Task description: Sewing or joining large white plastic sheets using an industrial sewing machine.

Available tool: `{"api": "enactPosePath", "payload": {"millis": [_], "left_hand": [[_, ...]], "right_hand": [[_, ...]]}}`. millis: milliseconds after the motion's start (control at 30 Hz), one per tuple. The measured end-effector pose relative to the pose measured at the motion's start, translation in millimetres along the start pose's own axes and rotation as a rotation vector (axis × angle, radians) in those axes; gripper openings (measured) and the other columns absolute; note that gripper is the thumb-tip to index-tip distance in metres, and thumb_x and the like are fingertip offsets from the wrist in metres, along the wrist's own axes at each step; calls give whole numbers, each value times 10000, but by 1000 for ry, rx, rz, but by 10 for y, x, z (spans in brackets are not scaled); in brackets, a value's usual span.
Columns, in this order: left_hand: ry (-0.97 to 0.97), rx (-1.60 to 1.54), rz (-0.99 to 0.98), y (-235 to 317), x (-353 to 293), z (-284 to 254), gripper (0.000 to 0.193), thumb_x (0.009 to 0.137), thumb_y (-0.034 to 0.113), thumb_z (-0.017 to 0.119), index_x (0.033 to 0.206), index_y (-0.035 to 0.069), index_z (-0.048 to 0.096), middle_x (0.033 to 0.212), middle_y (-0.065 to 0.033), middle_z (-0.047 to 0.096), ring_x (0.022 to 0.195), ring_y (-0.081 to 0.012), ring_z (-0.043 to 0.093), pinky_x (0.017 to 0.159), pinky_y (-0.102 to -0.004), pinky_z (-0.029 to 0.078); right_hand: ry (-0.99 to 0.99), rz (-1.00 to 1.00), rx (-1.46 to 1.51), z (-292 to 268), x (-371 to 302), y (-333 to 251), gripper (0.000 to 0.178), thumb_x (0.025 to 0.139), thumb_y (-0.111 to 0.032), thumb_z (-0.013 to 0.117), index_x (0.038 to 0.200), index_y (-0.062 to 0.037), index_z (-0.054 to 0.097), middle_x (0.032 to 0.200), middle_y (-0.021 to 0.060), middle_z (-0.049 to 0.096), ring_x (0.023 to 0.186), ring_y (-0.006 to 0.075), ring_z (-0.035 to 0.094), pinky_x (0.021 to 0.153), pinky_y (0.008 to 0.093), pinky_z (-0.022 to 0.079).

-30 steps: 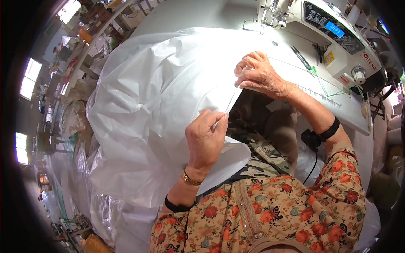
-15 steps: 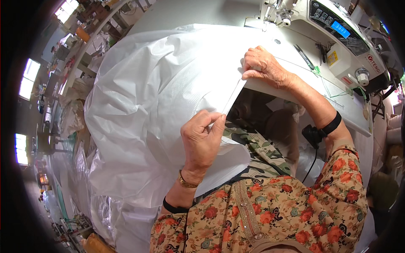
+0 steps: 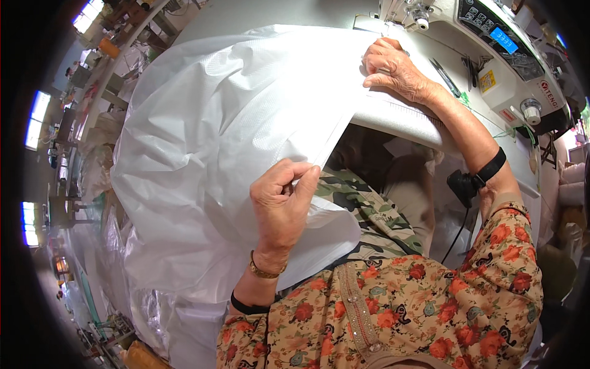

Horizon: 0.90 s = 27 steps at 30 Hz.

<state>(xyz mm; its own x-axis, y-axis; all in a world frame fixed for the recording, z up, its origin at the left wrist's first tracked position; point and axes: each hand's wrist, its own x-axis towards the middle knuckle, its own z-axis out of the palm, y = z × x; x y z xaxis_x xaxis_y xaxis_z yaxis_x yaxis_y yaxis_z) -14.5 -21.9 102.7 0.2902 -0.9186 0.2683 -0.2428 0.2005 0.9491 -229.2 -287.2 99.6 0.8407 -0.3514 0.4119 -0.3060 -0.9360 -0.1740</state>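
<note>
A large sheet of white fabric [image 3: 227,154] drapes from the far sewing table [image 3: 399,117] down toward the near left, its free edge running diagonally from the far right to the person's lap. The left hand [image 3: 284,206], wrist bent and fingers curled, pinches that edge at the near end. The right hand [image 3: 393,69], arm stretched forward, presses the far end nearly flat on the table, fingers slightly curled, just beside the white sewing machine [image 3: 485,49]. The machine carries a small lit blue display [image 3: 504,39], a square yellow sticker [image 3: 488,81] below it and a narrow red label [image 3: 507,115] lower on its near right side.
</note>
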Motion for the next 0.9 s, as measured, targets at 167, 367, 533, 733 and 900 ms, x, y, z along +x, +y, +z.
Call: {"api": "enactPosePath", "payload": {"millis": [167, 367, 533, 733, 900], "left_hand": [[-34, -6, -45, 6, 11, -52, 64, 864, 26, 703, 834, -26, 681, 683, 54, 522, 620, -21, 386, 539, -205, 286], [-37, 11, -40, -20, -9, -86, 67, 867, 33, 705, 840, -25, 685, 678, 56, 513, 612, -24, 373, 533, -207, 274], [-69, 65, -34, -119, -31, -90, 55, 873, 38, 695, 846, -7, 680, 664, 40, 504, 582, -34, 369, 511, -218, 285], [-134, 98, -40, -163, -201, 18, 51, 889, 37, 669, 889, -14, 663, 676, 6, 514, 576, -57, 399, 515, -229, 327], [-189, 121, -17, -180, -354, 159, 78, 924, 48, 629, 939, -24, 654, 693, -5, 512, 599, -56, 421, 532, -231, 349]], "right_hand": [[-4, 37, -61, -18, -2, 155, 464, 849, -517, 631, 777, -69, 531, 819, 53, 507, 924, 224, 526, 1006, 391, 309], [-40, 63, -119, -81, 42, 202, 527, 856, -598, 569, 779, -78, 525, 777, 44, 496, 828, 213, 510, 986, 405, 311], [-52, 57, -217, -80, 13, 251, 427, 876, -481, 613, 801, -77, 495, 793, 59, 479, 832, 234, 496, 966, 386, 331], [-50, 105, -306, -178, -4, 245, 455, 866, -522, 597, 880, -69, 554, 838, 76, 578, 837, 249, 576, 834, 390, 443], [40, 102, -347, -161, -34, 180, 414, 864, -463, 634, 890, -60, 547, 856, 90, 580, 839, 277, 597, 787, 394, 495]]}}
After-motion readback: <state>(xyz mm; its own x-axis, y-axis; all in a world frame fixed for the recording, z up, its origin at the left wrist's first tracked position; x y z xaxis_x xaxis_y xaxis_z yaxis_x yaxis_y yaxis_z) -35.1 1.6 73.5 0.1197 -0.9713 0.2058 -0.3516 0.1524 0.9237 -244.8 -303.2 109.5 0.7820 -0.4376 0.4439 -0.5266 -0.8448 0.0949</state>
